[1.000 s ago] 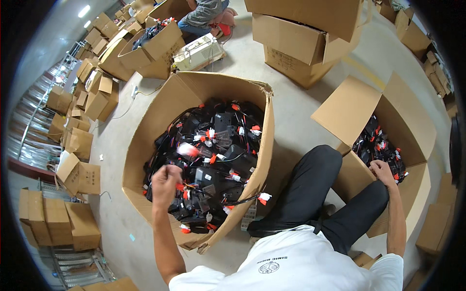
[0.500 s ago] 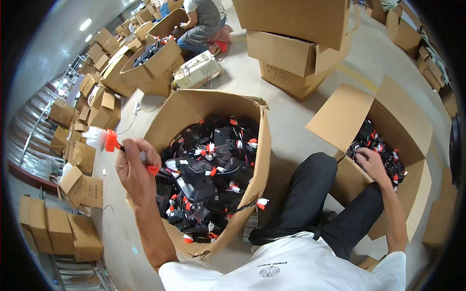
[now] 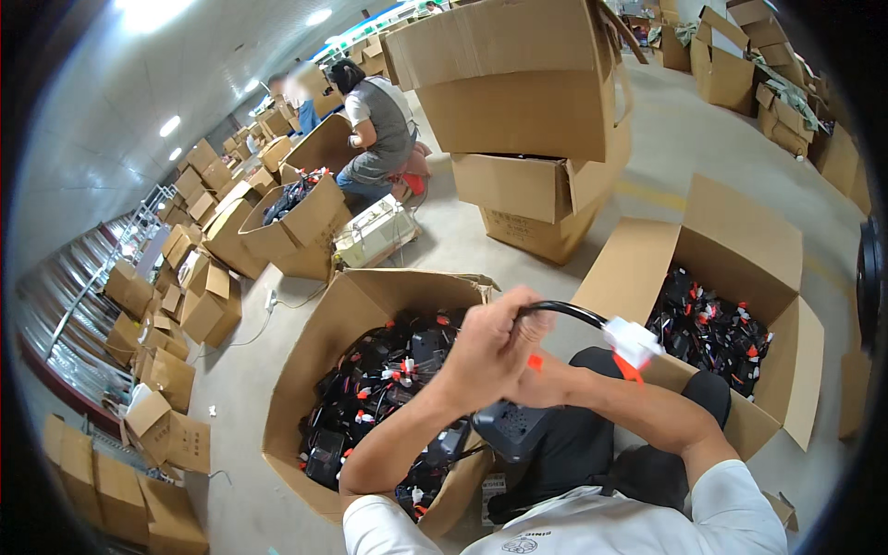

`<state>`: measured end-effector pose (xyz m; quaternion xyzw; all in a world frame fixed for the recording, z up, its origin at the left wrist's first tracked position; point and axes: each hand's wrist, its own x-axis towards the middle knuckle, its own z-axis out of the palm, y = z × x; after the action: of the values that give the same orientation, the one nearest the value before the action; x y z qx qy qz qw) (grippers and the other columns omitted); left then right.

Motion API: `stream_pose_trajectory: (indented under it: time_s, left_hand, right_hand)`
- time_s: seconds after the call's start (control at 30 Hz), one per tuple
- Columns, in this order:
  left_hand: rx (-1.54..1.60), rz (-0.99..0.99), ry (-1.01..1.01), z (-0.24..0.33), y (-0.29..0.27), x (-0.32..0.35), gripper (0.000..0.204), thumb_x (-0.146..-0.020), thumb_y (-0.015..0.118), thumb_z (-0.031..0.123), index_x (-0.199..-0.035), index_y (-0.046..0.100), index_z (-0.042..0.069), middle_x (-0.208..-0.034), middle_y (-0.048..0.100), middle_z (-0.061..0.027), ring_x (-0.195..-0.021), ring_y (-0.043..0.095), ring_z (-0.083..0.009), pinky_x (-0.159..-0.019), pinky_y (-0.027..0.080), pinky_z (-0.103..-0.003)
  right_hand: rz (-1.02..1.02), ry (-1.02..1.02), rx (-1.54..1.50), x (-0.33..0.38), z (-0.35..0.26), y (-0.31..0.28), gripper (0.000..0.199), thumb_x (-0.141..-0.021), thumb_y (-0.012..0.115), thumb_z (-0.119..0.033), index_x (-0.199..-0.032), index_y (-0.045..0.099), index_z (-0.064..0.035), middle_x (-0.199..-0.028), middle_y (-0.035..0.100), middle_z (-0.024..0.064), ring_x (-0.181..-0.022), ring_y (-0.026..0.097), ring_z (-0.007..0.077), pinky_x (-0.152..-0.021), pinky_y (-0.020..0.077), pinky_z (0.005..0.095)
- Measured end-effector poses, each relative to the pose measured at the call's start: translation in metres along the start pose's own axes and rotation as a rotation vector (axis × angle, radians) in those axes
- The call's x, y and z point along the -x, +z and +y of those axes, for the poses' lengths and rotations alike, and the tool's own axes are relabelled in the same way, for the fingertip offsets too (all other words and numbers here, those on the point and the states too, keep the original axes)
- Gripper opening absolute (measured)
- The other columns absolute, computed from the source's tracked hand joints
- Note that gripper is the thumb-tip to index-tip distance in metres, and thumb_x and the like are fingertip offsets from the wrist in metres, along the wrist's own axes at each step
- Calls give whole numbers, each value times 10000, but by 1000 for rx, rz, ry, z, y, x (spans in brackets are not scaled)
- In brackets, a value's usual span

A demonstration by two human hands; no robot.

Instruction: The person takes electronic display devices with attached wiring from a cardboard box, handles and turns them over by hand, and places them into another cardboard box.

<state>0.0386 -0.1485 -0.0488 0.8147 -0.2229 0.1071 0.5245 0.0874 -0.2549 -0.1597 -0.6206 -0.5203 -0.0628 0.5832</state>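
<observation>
Cartons (image 3: 79, 453) stand left of the large box (image 3: 375, 294), apart from it. Inside the large box, black units (image 3: 356, 398) lie in a tangled heap, red and white connectors (image 3: 404, 372) among them. At the large box's right edge, the left hand (image 3: 490, 344) is closed round a cable (image 3: 566, 307). Below it, level with the large box's right wall, hangs a black casing (image 3: 507, 427); any joint with the cable is hidden. The right hand (image 3: 544, 381) meets the left; its fingers are covered, so its grip cannot be told. The cable arches right of the large box to a white plug (image 3: 634, 342) with an orange tab (image 3: 627, 370). Farther right, a second box (image 3: 800, 370) holds similar items (image 3: 712, 324). In my judgement, sound handling supports the casing by its body, bends the cable gently and keeps the plug off cardboard edges.
</observation>
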Motion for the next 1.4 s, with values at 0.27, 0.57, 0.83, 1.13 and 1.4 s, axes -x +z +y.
stream_pose_trajectory:
  time_s: [0.27,0.57,0.83,1.13,1.4]
  left_hand:
    - [480,214,-72,-88,-42,-14,531,-1031,463,440,-1256,528,-37,-1201,631,-160,-1124,621,-250,-1022,471,-383]
    - [104,-225,-110,-105,34,-42,823,-785,809,119,-1472,369,6,-1431,488,-144,-1319,488,-274,-1096,392,-429]
    - [-380,-38,488,-105,141,-84,1087,-690,893,184,-1531,223,29,-1550,278,-222,-1388,390,-364,-1110,377,-450]
    - [468,288,289,-91,213,-83,532,-944,653,116,-1414,449,-27,-1454,433,-208,-1302,467,-294,-1066,401,-388]
    - [-60,512,91,-107,224,-67,398,-923,658,71,-1260,536,-100,-1358,485,-199,-1218,521,-314,-1026,418,-380]
  right_hand:
    - [371,586,-368,-15,-47,-113,533,-1044,442,-432,-765,632,-19,-696,671,100,-606,667,170,-574,545,300]
    - [625,419,-310,-22,-85,-222,513,-1027,457,-473,-806,614,-38,-731,679,121,-624,666,183,-613,534,302]
    - [779,393,-575,-2,-103,-268,455,-986,529,-518,-834,556,-91,-752,663,119,-562,662,218,-526,546,334]
    - [901,438,-319,35,-83,-310,537,-1022,412,-537,-940,629,-53,-837,697,125,-656,660,183,-623,537,313]
    - [1113,775,-235,104,24,-268,737,-1035,313,-556,-1048,640,104,-954,703,181,-802,672,240,-686,535,366]
